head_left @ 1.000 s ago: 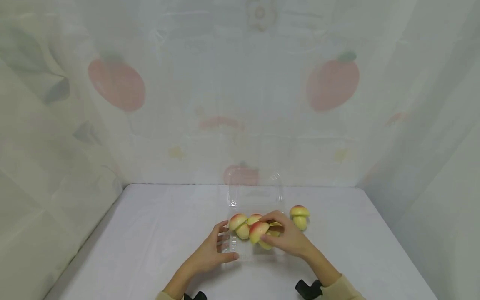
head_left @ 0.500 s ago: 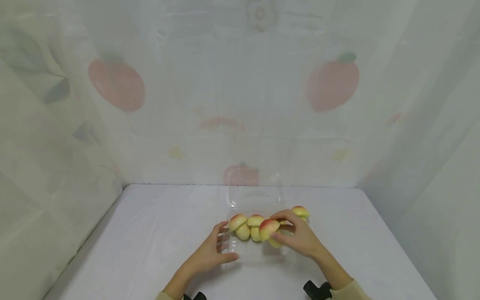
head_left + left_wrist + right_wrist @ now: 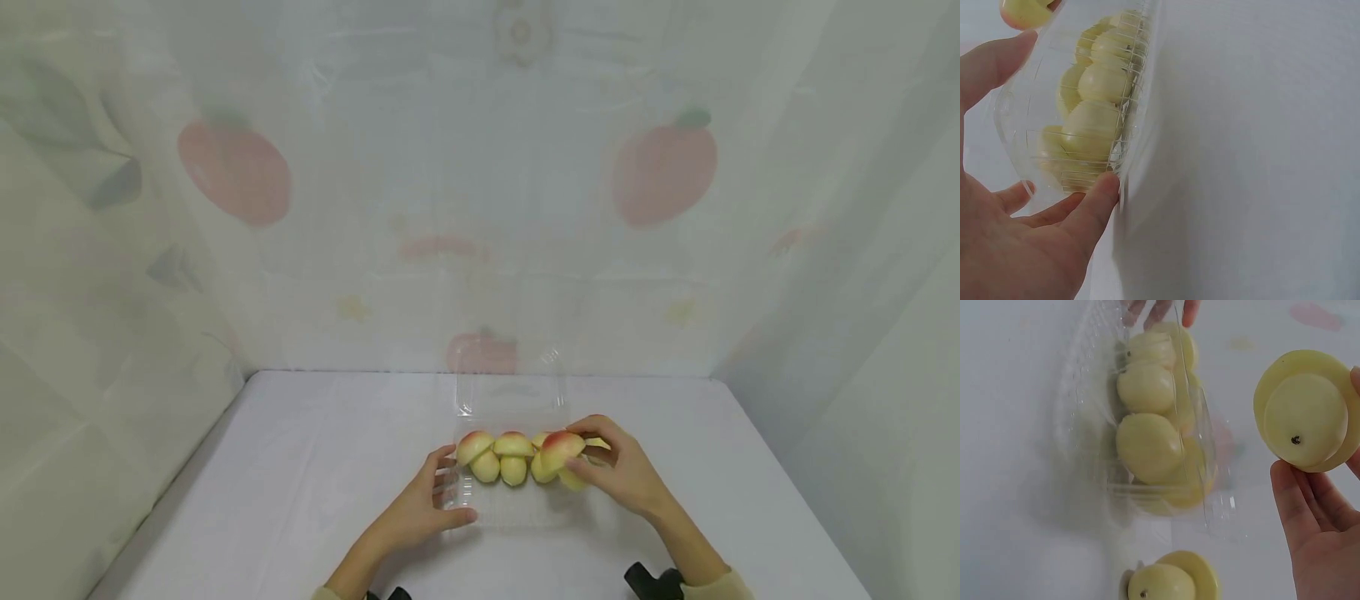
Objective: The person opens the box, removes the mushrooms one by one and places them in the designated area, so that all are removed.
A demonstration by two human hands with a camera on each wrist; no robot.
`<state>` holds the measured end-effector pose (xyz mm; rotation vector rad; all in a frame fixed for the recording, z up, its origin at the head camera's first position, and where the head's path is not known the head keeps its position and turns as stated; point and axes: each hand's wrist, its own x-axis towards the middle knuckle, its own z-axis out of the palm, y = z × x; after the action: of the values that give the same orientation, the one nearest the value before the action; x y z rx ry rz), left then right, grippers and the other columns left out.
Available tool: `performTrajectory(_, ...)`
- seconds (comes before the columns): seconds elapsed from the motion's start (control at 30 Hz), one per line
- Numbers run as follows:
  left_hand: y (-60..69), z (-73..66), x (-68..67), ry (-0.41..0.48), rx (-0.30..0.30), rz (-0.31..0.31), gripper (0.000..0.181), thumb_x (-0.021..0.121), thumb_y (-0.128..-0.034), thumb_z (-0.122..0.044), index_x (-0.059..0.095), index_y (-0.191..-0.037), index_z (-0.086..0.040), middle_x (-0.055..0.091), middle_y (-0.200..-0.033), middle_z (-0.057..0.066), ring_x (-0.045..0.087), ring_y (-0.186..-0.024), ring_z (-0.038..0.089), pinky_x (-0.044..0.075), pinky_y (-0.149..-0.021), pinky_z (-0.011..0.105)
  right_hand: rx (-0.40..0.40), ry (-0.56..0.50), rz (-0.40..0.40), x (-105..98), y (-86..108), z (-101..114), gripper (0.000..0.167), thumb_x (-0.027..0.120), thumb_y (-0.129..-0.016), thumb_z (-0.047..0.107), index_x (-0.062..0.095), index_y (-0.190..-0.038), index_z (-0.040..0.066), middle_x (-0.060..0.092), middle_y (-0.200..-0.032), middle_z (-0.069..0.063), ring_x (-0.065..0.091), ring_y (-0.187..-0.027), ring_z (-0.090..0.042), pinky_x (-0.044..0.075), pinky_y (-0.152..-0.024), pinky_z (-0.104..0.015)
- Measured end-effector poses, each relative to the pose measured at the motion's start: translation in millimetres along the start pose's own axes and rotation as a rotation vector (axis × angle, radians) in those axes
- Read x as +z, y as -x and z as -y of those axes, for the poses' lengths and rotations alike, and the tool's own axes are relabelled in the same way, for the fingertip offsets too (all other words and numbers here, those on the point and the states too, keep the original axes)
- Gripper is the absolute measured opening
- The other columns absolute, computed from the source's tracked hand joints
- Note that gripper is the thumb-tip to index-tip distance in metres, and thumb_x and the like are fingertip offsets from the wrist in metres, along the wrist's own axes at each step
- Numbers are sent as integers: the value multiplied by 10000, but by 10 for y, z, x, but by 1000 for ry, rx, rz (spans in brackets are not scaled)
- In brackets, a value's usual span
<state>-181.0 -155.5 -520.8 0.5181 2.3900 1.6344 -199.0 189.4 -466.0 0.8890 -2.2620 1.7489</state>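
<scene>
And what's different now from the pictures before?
The right hand has moved to the right, carrying the mushroom-shaped piece it was already holding. Nothing new was grabbed or let go. The left hand stayed at the clear box, which hasn't moved, and the leftmost piece inside looks unmoved too.

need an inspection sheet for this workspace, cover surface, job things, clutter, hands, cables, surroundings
Surface: flat white tabletop
Job's things: three yellow mushroom-shaped pieces with reddish caps in a row inside an open clear plastic box; a matching loose piece on the tabletop, right of the box
Clutter: nothing seen
Hands: bare left hand touches the box's left end; bare right hand holds a matching fifth piece up near the right end
Cables: nothing seen
Surroundings: pale hanging sheets printed with red fruit shapes
</scene>
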Motion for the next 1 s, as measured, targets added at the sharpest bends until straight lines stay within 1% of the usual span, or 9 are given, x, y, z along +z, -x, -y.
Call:
performTrajectory(0.13,2,-4,0,8,-2,-5,1014,869,-831,-272,204,-1574,-89,357,-1517,229,428,-1368,481,429,-1099,542,-30,7,-27,-79,20,-14,365,745,-898,-24,622,-1238,27,618,-1199,-159,611,-1091,-160,562,-938,-275)
performTrajectory(0.3,5,-16,-1,21,2,-9,1008,874,-826,-257,216,-1574,-103,363,-1518,216,437,-1368,464,437,-1098,522,-49,14,-56,-175,36,-21,383,742,-880,-67,620,-1238,-7,620,-1214,-182,613,-1094,-135,567,-925,-269)
performTrajectory(0.43,8,-20,1,25,-2,-10,1002,875,-825,-258,224,-1573,-117,364,-1522,205,442,-1369,454,441,-1098,508,-62,9,-70,-255,46,-27,374,735,-881,-81,620,-1232,-22,630,-1229,-205,611,-1104,-150,563,-933,-271)
performTrajectory(0.57,5,-10,5,21,-3,-11,1000,874,-825,-264,225,-1572,-119,362,-1522,206,440,-1368,458,440,-1099,507,-57,29,-108,-335,66,-33,371,733,-876,-92,621,-1224,-28,629,-1218,-212,608,-1097,-130,561,-923,-248)
performTrajectory(0.63,1,-3,6,17,-3,-13,1001,874,-824,-269,225,-1571,-113,364,-1518,210,439,-1366,463,439,-1099,511,-48,36,-134,-374,80,-37,379,732,-870,-106,618,-1225,-42,614,-1207,-217,601,-1095,-111,560,-916,-234)
performTrajectory(0.77,-4,8,5,10,-8,-10,1007,872,-826,-288,216,-1569,-107,363,-1517,216,440,-1364,467,435,-1101,518,-21,48,-179,-448,111,-46,393,733,-863,-115,603,-1231,-69,596,-1199,-181,587,-1096,-85,555,-910,-210)
performTrajectory(0.9,-4,8,-1,1,-16,0,1014,864,-833,-309,200,-1573,-109,348,-1527,222,430,-1369,472,425,-1107,531,19,54,-211,-519,134,-75,391,728,-874,-107,590,-1239,-83,598,-1206,-130,592,-1091,-81,556,-899,-202)
performTrajectory(1.0,-5,13,-4,-5,-23,5,1018,860,-837,-315,192,-1577,-112,342,-1534,219,421,-1376,468,422,-1111,533,52,62,-240,-568,143,-100,390,735,-878,-90,595,-1241,-81,608,-1201,-117,605,-1079,-73,562,-886,-201)
